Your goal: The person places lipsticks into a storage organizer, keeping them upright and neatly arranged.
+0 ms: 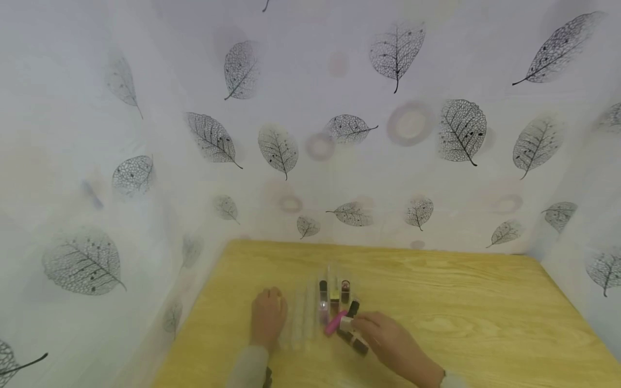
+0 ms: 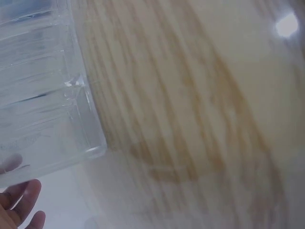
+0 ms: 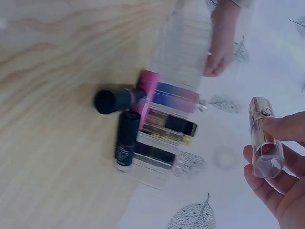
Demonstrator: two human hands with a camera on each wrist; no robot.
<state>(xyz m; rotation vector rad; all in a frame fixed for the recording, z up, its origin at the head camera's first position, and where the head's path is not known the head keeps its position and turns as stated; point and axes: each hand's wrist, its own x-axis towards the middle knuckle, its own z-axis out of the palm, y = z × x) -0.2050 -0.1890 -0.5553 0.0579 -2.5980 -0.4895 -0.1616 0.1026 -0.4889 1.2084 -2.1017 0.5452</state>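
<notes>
My right hand (image 1: 388, 339) pinches a lipstick (image 3: 263, 138) with a shiny pale-gold base and a clear cap, held above the table. My left hand (image 1: 269, 318) is at the left side of a clear plastic organizer (image 2: 71, 138). One fingertip shows through its wall and the other fingers (image 2: 29, 195) lie outside, holding the edge. Several lipsticks stand in the organizer's right-hand slots, among them a black-and-gold tube (image 3: 181, 125) and a blue-to-pink tube (image 3: 178, 98). Beside them lie a pink tube (image 1: 335, 323) and two black tubes, one (image 3: 127, 140) with a clear end.
The wood-grain table (image 1: 461, 302) stretches away to the right and front. A pale sheet with a leaf print (image 1: 349, 129) hangs behind it and at both sides. A dark object (image 1: 268, 377) shows partly by the left sleeve at the bottom.
</notes>
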